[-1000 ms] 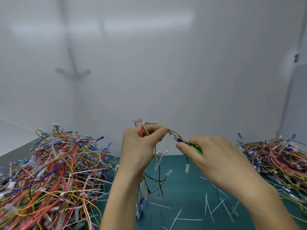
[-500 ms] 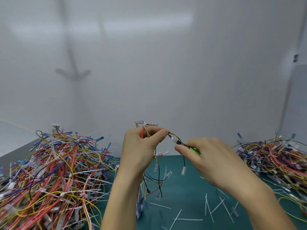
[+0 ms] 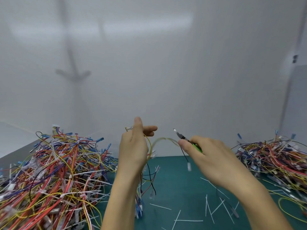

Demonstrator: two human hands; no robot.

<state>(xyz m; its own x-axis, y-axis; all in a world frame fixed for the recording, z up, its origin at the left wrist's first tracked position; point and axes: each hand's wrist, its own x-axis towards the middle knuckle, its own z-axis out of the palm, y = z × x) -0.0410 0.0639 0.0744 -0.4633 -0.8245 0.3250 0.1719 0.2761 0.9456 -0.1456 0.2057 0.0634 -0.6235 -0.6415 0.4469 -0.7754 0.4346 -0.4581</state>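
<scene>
Wire harness (image 3: 139,205) dangling below the left hand (image 3: 132,150), whose hold is hidden, could drop if the yellow wire (image 3: 163,138) snags the cutters (image 3: 181,136) gripped in the right hand (image 3: 212,161).

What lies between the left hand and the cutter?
Head view: a blurred yellow wire arches from the left hand's wire bundle to the right hand, just below the cutter.

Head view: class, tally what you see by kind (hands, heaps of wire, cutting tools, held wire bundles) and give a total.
Hands: 2 (left hand, right hand)
Wire heaps: 2 (left heap, right heap)
Cutters: 1
Wire bundle: 1
Total: 6
</scene>
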